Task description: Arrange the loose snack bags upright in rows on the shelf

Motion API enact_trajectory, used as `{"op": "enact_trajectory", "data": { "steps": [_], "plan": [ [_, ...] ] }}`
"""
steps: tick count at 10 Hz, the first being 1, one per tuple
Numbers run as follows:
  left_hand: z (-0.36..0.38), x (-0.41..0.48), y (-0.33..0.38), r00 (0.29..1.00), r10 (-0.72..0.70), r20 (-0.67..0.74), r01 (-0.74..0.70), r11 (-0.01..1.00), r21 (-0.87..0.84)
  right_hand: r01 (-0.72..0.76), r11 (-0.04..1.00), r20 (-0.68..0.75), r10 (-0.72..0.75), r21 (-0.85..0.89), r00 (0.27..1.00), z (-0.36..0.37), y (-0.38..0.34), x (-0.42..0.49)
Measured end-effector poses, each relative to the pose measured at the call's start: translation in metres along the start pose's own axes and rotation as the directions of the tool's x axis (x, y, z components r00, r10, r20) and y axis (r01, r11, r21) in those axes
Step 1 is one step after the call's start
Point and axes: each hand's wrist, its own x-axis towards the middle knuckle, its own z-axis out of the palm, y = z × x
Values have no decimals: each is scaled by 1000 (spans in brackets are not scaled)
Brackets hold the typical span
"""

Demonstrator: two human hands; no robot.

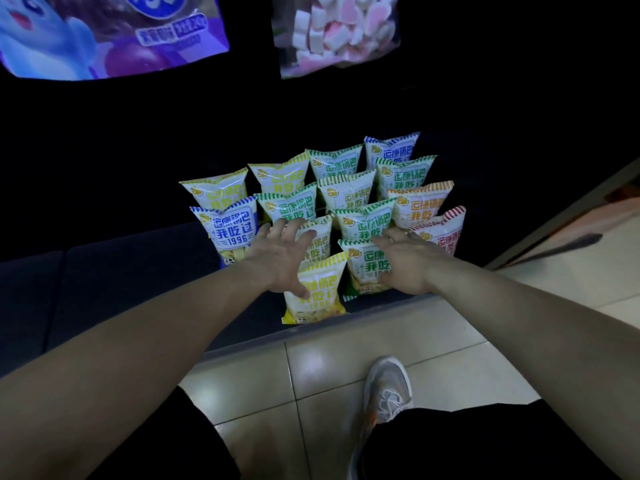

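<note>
Several small snack bags stand upright in slanted rows on a dark low shelf (138,271). A yellow-striped bag (317,303) stands nearest the shelf's front edge, with a green-striped bag (363,268) beside it on the right. My left hand (277,258) is spread with straight fingers over the yellow bag and the bag behind it (317,237). My right hand (405,261) lies flat with fingers extended against the green-striped bag. A blue-striped bag (228,230) stands at the left and a red-striped bag (446,233) at the right end.
Above hang a large purple and blue snack bag (104,32) and a clear bag of pink and white marshmallows (339,32). The shelf's front edge meets a pale tiled floor (346,348). My grey sneaker (388,393) stands on the tiles below.
</note>
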Motion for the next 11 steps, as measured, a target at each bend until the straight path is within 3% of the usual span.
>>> {"op": "enact_trajectory", "data": {
  "steps": [4, 5, 6, 8, 11],
  "plan": [
    [-2, -1, 9, 999, -29, 24, 30, 999, -30, -10, 1000, -35, 11, 7, 999, -5, 0, 0],
    [-13, -8, 10, 999, -45, 19, 47, 991, -123, -11, 1000, -81, 10, -20, 997, -12, -6, -8],
    [-27, -21, 9, 996, -86, -9, 82, 979, -188, -25, 997, -130, 15, -71, 991, -22, -15, -16],
    [-49, -65, 5, 983, -145, -111, 134, 985, -104, -53, 990, -226, 22, -133, 974, -47, -34, -51],
    [-85, -125, -4, 935, -293, -201, 266, 952, -151, -103, 992, -337, 74, -68, 938, -59, -65, -104]
  ]
}}
